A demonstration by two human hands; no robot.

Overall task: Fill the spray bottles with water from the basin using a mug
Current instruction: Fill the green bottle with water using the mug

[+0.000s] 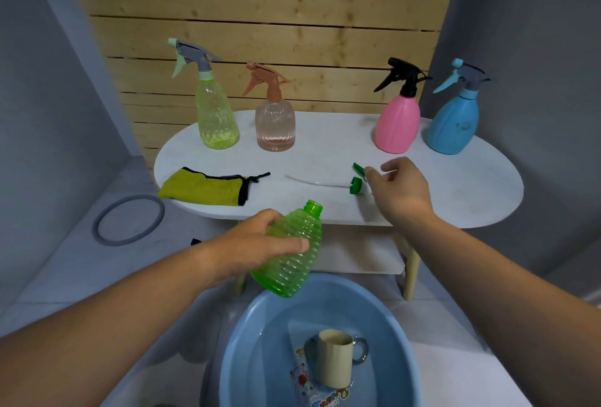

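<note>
A wall of wooden boards (260,16) is seen at the back, with a white table (455,185) set in front of it. Four spray bottles with their tops on are stood along the table's far side. A yellow cloth (205,190) is laid on the left.

The green bottle (289,254) is held in the left hand (247,244), with the fingers and thumb wrapped round its middle. Its top is off. It is tipped, with the open neck pointing up and away, and it is held above the far edge of the blue basin (247,325).

The green spray top (357,179) is laid on the table, its thin tube pointing left. The right hand (400,189) is just beside it, fingers apart and loose. Whether it is touched cannot be told.

The mug (335,361) is stood in the water in the basin, with its mouth up and its handle turned to the right. It is low down and close to the body, well apart from both hands. The right hand is free and is on the handle's side, so the mug would likely be best picked up by that hand.
</note>
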